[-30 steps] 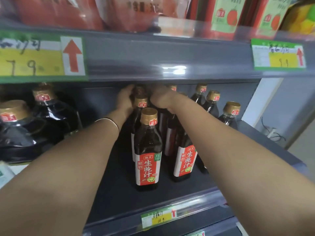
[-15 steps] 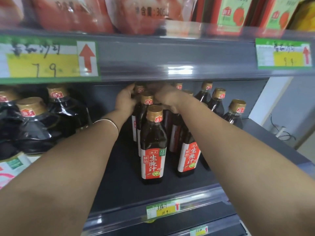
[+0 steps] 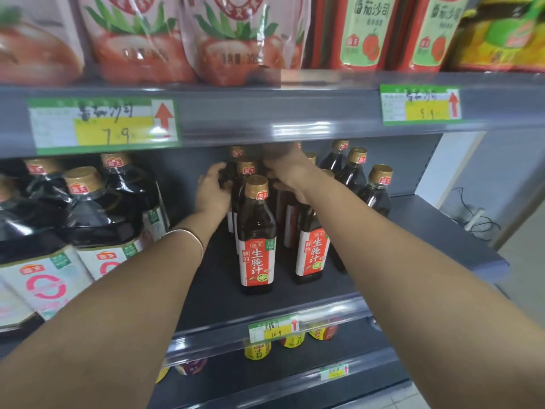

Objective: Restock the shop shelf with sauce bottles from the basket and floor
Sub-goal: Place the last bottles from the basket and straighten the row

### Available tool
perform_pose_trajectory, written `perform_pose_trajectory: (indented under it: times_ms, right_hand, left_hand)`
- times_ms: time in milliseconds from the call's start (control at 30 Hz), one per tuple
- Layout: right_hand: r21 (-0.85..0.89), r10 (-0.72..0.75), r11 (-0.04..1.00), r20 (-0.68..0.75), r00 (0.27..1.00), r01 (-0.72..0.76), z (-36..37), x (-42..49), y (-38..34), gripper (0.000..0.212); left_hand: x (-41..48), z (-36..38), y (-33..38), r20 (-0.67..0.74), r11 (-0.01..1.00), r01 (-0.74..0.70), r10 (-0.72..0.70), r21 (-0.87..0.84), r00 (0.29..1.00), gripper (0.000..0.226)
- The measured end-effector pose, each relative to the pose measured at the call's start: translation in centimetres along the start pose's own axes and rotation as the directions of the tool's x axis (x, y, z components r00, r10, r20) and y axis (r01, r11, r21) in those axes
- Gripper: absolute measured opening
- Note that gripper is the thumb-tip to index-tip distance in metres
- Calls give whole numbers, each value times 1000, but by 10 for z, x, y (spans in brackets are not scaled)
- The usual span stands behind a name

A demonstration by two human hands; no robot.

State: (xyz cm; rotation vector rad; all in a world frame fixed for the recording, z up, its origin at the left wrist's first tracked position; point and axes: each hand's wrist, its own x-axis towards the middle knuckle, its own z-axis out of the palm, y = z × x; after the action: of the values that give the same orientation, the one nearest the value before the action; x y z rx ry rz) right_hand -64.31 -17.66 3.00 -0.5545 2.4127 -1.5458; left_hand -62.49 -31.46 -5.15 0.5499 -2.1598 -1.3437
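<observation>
Several dark sauce bottles with gold caps and red labels stand in rows on the grey shelf. The front bottle stands free near the shelf lip, a second labelled bottle to its right. My left hand is wrapped around the left side of a bottle deeper in the row. My right hand is closed over the neck of another back-row bottle, whose body is hidden behind my wrist. More bottles stand apart on the right.
Large dark jugs with white labels fill the shelf's left part. The upper shelf edge hangs low over the bottle caps, with tomato sauce pouches above. Jars sit on the lower shelf. A cable lies past the shelf's right end.
The camera has tilted up and shifted left, showing more of the top shelf. Both hands stay on the back-row bottles, almost unmoved.
</observation>
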Motion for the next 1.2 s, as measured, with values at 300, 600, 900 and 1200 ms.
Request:
perform_pose_trajectory:
  times_ms: [300,600,900,1200]
  right_hand:
    - [45,-36,998,70,997,33,-7,-51,8,54]
    - [-7,-18,1000,155,988,19,6,-62,14,45]
    - [-142,-35,988,179,983,61,-12,-69,34,56]
    - [-347,-139,918,169,976,191,-37,-111,80,40]
  left_hand:
    - [-52,-3,18,64,954,22,-3,-298,998,52]
    - [-88,-1,16,167,973,-171,145,152,975,51]
    - [-115,6,31,34,966,70,-81,247,996,55]
    - [-187,10,36,-20,790,-9,27,613,999,27]
